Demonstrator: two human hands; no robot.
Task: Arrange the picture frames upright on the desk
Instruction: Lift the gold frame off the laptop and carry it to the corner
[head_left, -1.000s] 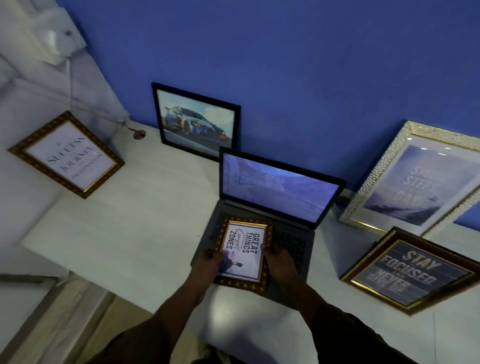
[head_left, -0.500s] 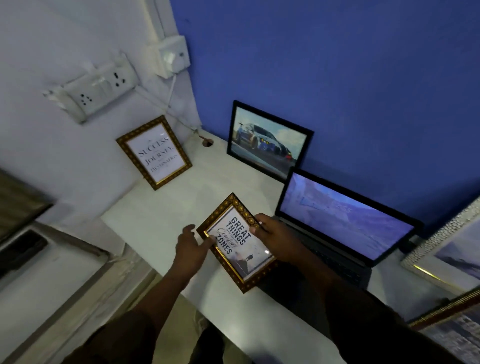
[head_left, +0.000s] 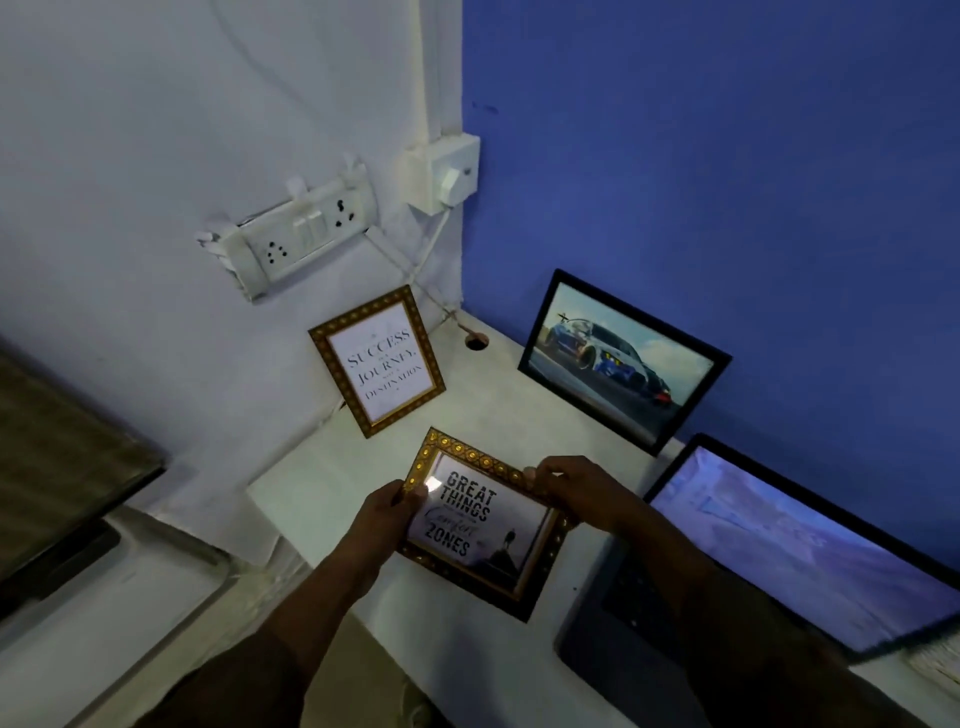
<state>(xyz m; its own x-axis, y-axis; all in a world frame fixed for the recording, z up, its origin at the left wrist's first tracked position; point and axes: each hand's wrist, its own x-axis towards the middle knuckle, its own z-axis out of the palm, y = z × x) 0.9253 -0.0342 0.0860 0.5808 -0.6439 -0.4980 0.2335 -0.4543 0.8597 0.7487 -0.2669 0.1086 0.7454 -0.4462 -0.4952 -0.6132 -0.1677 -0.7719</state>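
I hold a small gold-patterned frame reading "Great Things… Zones" (head_left: 480, 525) above the white desk (head_left: 519, 410), tilted with its top toward the corner. My left hand (head_left: 387, 512) grips its left edge and my right hand (head_left: 576, 491) grips its upper right edge. A matching gold frame reading "Success… Journey" (head_left: 378, 360) leans upright against the white wall just beyond it. A black frame with a car picture (head_left: 621, 361) leans upright against the blue wall.
An open laptop (head_left: 810, 551) with a lit screen stands on the desk at right. A switch and socket board (head_left: 296, 236) and a plugged adapter (head_left: 447, 174) hang on the wall, with a cable running down to a desk hole (head_left: 475, 341). The desk's left edge is close below my left hand.
The frame has gone from the laptop keyboard leftward toward the corner, now held by both hands at its sides. My view has swung left; the frames at the right are out of sight.
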